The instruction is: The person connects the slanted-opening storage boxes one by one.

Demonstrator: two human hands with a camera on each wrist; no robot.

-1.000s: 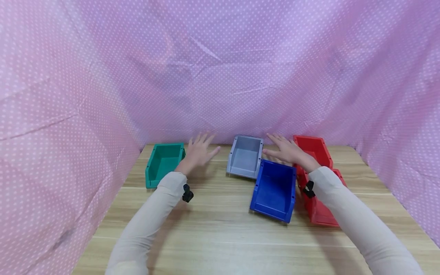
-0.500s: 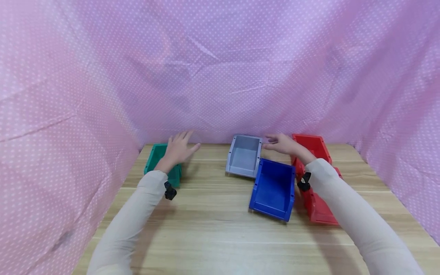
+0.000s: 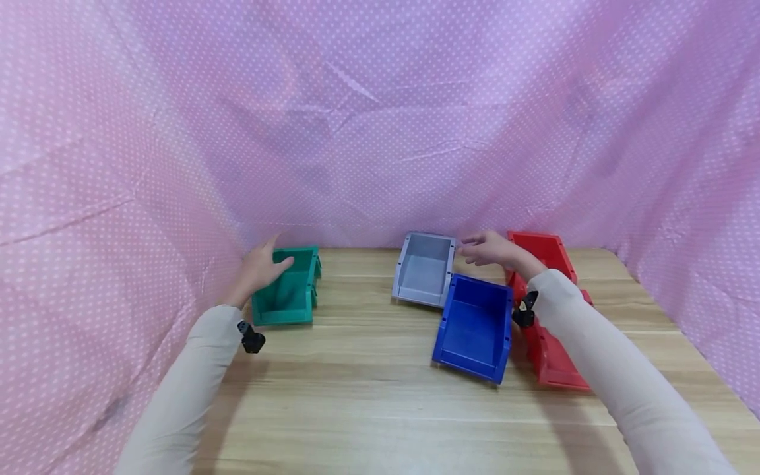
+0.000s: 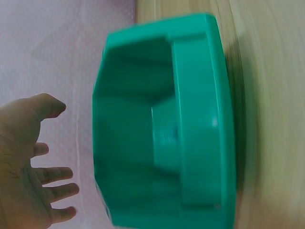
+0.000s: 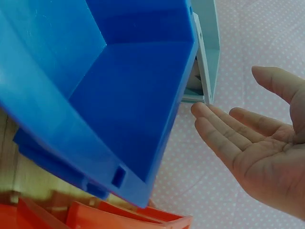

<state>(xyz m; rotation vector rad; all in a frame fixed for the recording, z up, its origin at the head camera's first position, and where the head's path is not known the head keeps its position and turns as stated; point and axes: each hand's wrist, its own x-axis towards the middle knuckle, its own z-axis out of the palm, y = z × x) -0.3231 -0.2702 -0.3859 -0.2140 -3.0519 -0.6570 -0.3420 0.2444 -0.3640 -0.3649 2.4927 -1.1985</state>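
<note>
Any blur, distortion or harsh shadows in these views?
Left wrist view: green bin and wood streaked by motion blur. Right wrist view: sharp, blue bin looms large. Head view: evenly lit, soft shadows under the arms, wide-angle bending of the pink cloth.

I see the left hand [image 3: 261, 267] at the green bin [image 3: 285, 287], the right hand [image 3: 493, 249] with straight fingers beside the grey bin [image 3: 424, 269].

Green bin [image 3: 284, 286] upright at table's left; grey bin [image 3: 424, 269] mid-back.
</note>
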